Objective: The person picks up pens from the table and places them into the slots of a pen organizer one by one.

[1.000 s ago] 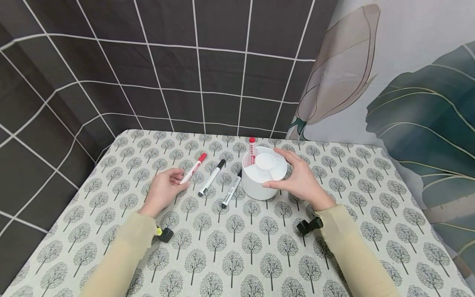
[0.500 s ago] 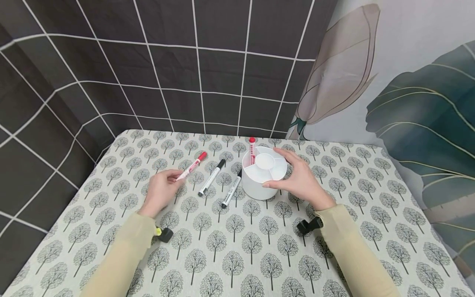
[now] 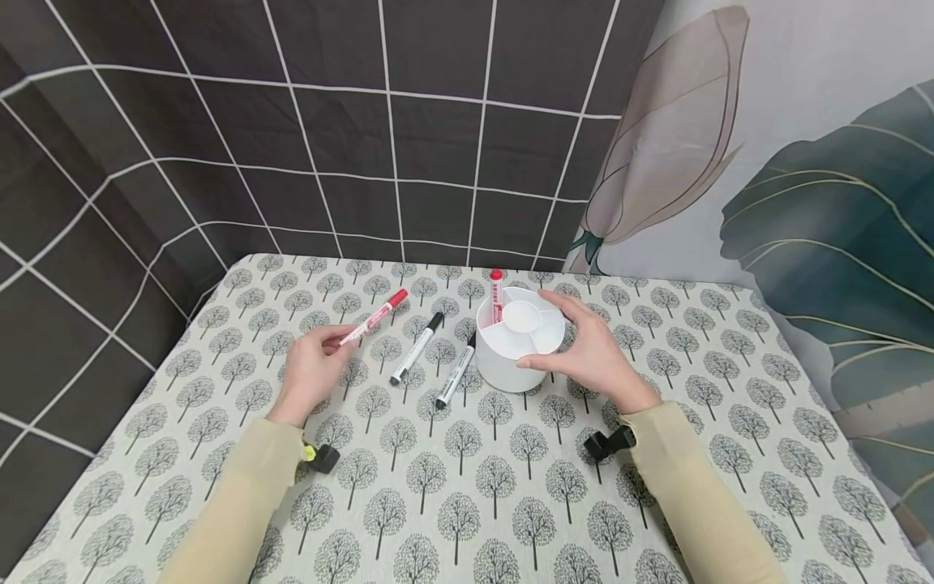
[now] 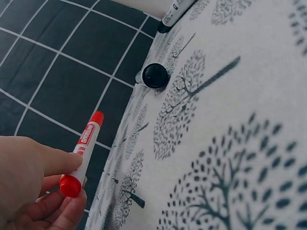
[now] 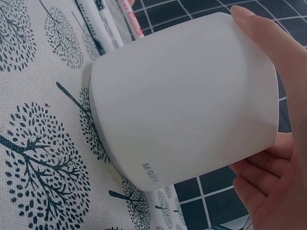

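Note:
My left hand (image 3: 310,369) pinches a red-capped marker (image 3: 374,316) near its lower end, cap pointing up and away to the right. In the left wrist view the thumb lies along the white barrel of this marker (image 4: 85,153), its red end facing the camera. My right hand (image 3: 587,349) grips the rim of a round white pen holder (image 3: 503,369) from the right, thumb at the front and fingers behind. The holder has several compartments round a central well. Another red marker (image 3: 497,296) stands upright in its back left compartment. The right wrist view shows the holder's smooth side (image 5: 187,96).
Two black-capped markers lie on the tree-print tablecloth (image 3: 460,478) between my hands: one marker (image 3: 416,349) in the middle, the other marker (image 3: 456,377) close beside the holder. A dark grid-pattern curtain (image 3: 350,130) hangs behind the table.
The red marker in my left hand has risen off the cloth and tilted, the hand drawing slightly back to the left. My right hand and the pen holder have stayed in place.

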Available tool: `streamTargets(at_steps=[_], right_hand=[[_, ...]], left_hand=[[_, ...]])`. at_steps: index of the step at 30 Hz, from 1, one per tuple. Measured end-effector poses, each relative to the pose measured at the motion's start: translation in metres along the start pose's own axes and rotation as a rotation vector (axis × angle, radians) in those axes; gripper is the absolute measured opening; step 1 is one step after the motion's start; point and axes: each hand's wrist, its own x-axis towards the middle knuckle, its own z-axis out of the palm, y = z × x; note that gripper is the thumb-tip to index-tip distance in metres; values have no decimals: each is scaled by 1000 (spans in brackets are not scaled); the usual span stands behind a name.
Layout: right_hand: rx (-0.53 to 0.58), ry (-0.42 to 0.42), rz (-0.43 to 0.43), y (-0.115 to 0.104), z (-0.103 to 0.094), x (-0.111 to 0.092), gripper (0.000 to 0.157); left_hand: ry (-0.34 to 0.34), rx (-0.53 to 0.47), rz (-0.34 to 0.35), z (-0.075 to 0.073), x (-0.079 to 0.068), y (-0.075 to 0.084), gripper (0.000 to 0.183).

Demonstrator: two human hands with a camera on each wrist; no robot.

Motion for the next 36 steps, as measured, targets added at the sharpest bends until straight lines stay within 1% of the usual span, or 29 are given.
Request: streamTargets(at_steps=[9, 16, 21, 28, 36], right_hand=[[10, -4, -7, 0, 0, 0, 116], [11, -2, -7, -1, 0, -1, 115], [15, -2, -9, -1, 0, -1, 115], [14, 1, -10, 1, 0, -1, 114], [1, 9, -3, 2, 1, 0, 116]], left_hand=[[36, -10, 37, -2, 0, 9, 28], [44, -30, 46, -1, 1, 17, 27], [56, -55, 62, 0, 3, 29, 27], [63, -137, 87, 3, 3, 47, 27], [83, -160, 135, 7, 3, 65, 26]])
